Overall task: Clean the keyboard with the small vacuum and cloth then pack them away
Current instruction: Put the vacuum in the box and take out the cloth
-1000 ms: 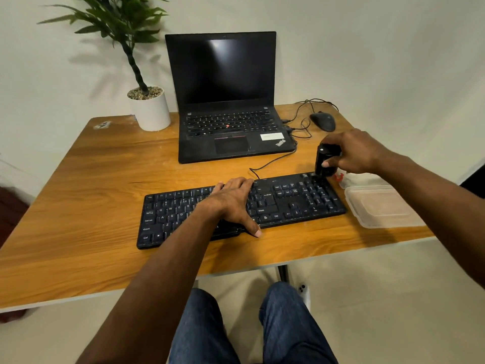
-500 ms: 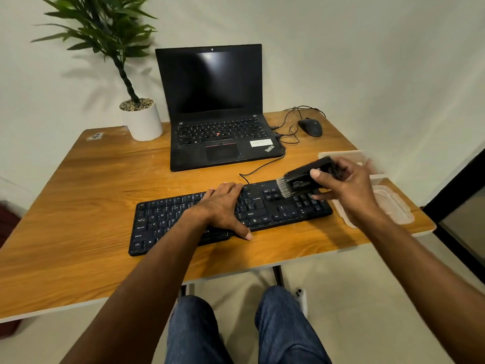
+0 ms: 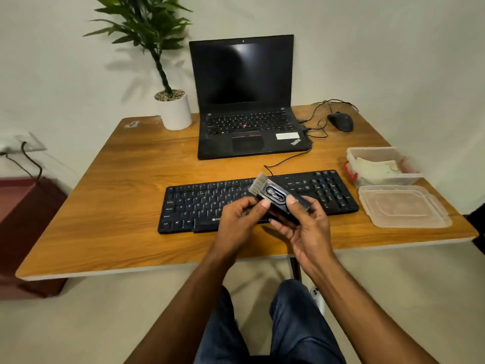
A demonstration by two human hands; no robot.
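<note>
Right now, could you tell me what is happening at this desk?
A person holds a small black vacuum with a brush tip in both hands, left hand and right hand, just above the black keyboard on the wooden desk. The cloth lies in an open clear container to the right, with its lid lying beside it. Nothing has been packed away yet.

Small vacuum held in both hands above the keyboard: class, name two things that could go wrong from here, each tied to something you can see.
1. Both hands, left and right, hold the small vacuum by their fingertips over the keyboard. If it slips, it could fall on the keys.
2. The keyboard's cable trails toward the laptop. Sliding the keyboard might tug it.
</note>
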